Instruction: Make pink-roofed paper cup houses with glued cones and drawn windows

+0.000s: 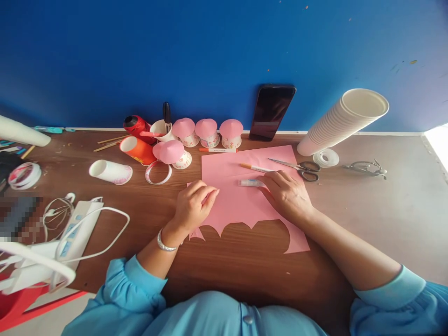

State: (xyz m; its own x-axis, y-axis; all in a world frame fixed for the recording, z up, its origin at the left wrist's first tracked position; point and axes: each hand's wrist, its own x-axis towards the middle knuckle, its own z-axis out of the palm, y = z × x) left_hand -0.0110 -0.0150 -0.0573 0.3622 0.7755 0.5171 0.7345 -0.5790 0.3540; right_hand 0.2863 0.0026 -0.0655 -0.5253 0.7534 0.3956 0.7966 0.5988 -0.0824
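A sheet of pink paper (231, 205) lies on the wooden table, its near edge cut into curved notches. My left hand (195, 205) rests on the sheet's left side, fingers curled and thumb against the forefinger; whatever may be between them is hidden. Over the right part, my right hand (289, 193) has thumb and fingers closed around the right end of a small clear tube with a printed label (249, 183). Just beyond the tube lies an orange-capped marker (254, 167), its far end reaching my right fingers. Black-handled scissors (297, 166) lie partly on the sheet.
Small decorated cups with pink cone tops (231, 133) stand along the blue wall (210, 56). A phone (272, 112) leans there. Stacked paper cups (343, 121) and a white tape roll (326, 158) are right; a cup (110, 171), paper ring (158, 172) and power strip (79, 233) are left.
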